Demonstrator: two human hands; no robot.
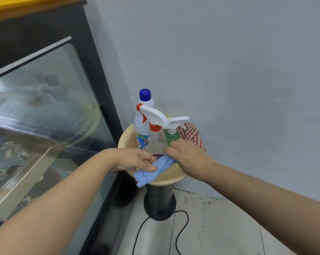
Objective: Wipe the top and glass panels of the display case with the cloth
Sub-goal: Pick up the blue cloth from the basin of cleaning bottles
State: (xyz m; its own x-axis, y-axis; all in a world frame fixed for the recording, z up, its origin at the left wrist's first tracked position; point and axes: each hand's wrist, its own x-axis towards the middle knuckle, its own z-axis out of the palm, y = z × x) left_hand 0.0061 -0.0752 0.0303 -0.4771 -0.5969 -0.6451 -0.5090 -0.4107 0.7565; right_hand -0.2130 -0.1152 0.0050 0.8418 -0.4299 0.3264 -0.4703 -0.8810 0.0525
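Observation:
A blue cloth (151, 172) lies bunched over the near rim of a cream basin (171, 178). My left hand (137, 160) pinches the cloth between thumb and fingers. My right hand (187, 153) reaches into the basin with fingers spread, touching the cloth's far end beside a clear spray bottle (155, 139). The display case (45, 107), black-framed with curved glass panels, fills the left side; its yellow top (23, 4) shows at the upper left corner.
In the basin stand a white bottle with blue cap (143, 115), a green spray bottle (172, 136) and a red checked cloth (191, 135). The basin sits on a black cylindrical stand (160, 199) with a cable (181, 229) on the tiled floor. A grey wall is behind.

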